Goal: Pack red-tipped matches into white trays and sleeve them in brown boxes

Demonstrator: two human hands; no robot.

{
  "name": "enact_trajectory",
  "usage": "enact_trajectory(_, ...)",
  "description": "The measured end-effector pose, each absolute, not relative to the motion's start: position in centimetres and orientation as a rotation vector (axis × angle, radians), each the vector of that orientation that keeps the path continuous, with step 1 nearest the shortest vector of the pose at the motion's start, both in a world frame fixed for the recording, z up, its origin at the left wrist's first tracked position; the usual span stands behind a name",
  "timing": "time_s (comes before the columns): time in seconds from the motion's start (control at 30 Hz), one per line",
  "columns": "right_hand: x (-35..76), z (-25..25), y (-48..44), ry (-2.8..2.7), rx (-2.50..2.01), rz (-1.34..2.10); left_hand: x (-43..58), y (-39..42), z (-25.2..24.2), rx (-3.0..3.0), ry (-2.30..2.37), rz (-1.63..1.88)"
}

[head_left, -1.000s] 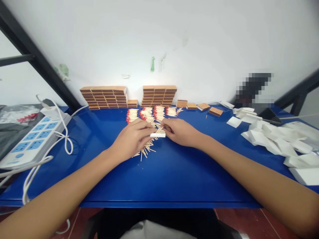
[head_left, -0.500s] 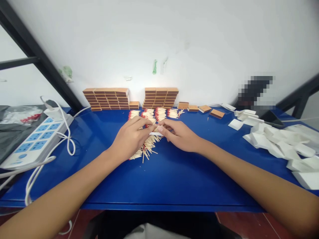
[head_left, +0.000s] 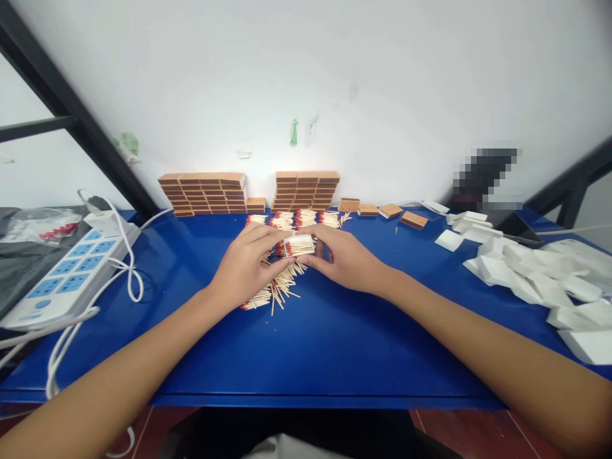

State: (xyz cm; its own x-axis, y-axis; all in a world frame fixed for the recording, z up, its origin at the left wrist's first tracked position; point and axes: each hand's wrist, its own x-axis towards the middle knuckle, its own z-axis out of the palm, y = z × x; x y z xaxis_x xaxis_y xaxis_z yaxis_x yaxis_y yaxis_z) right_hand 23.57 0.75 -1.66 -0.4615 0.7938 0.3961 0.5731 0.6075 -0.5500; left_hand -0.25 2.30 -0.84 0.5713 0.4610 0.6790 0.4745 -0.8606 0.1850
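Note:
Between both hands is a small white matchbox tray with red-tipped matches lying in it, tilted so that its inside faces me. My left hand grips its left end with thumb below and fingers above. At the right end, my right hand pinches it the same way. Loose matches lie in a heap on the table just below and under the left hand. Behind the hands, several bundles of matches are lined up in rows, partly hidden by my fingers.
Stacks of brown matchboxes and more matchboxes stand against the wall. Several single matchboxes lie right of them. White empty trays are piled at the right. A power strip with looping cables lies at the left of the blue table.
The white tray has been tipped up, so the matches inside now show. My fingers have shifted to its two ends, and the camera view has moved slightly.

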Motion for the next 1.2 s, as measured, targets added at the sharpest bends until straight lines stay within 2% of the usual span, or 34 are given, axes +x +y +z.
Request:
enact_trajectory(0.27, 23.58, -1.31, 0.49, -2.126, -1.083, 0.419, -0.35, 2.41, -0.95, -2.714, -0.903, -1.229)
enact_trajectory(0.53, 22.90, -0.91, 0.21, -1.951, -1.129, 0.637, -0.31, 2.24, -0.96, -2.752, -0.909, -1.220)
enact_trajectory(1.2, 22.99, -1.20, 0.72, -1.832, -1.070, 0.821, -0.06, 1.97, -0.70, -2.720, -1.033, -1.296)
